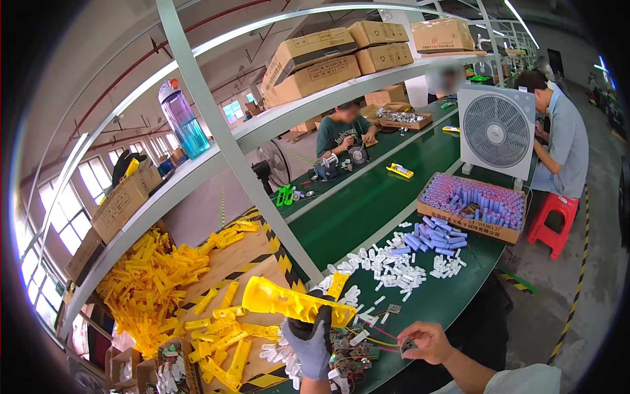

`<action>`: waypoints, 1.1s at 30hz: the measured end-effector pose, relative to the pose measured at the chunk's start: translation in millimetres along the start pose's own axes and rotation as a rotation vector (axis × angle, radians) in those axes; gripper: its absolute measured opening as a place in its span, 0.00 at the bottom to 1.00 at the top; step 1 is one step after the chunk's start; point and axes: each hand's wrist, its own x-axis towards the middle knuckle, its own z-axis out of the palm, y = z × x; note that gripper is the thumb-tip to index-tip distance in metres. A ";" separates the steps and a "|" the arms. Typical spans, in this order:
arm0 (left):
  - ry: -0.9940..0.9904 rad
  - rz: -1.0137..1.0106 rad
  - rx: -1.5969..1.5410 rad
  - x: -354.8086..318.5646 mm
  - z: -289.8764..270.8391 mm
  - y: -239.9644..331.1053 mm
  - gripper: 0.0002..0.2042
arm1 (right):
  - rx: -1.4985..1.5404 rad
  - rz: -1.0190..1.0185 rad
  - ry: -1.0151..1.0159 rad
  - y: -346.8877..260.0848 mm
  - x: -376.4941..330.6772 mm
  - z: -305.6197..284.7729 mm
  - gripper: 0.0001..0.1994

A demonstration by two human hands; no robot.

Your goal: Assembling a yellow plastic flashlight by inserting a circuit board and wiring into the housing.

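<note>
Both hands sit low at the desk (453, 295) edge. Left hand (310, 338), in a grey glove, is closed around a long yellow moulded plastic housing (289, 302); its long axis runs across, from left to right, w/ the wide end left of the glove. Right hand (426, 341), bare, pinches a small dark circuit part (407, 345) w/ fingers narrow. Between the hands lies a tangle of small boards w/ coloured wires (354, 348), just beside the left one. White plastic caps (387, 266) are scattered farther ahead.
</note>
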 end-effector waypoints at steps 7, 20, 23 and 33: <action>0.177 0.078 0.006 35.5 -51.7 16.9 0.18 | -0.565 -0.207 -0.211 -46.1 85.1 26.9 0.08; 0.410 0.421 0.055 62.9 -80.5 39.3 0.26 | -0.284 -0.146 -0.399 -30.5 192.2 95.9 0.05; 0.430 0.422 0.012 61.1 -74.8 43.8 0.26 | -0.165 -0.104 -0.454 -21.6 193.1 82.1 0.07; 0.442 0.275 -0.008 62.4 -81.0 34.8 0.28 | 0.047 0.141 -0.619 -22.8 190.8 70.6 0.33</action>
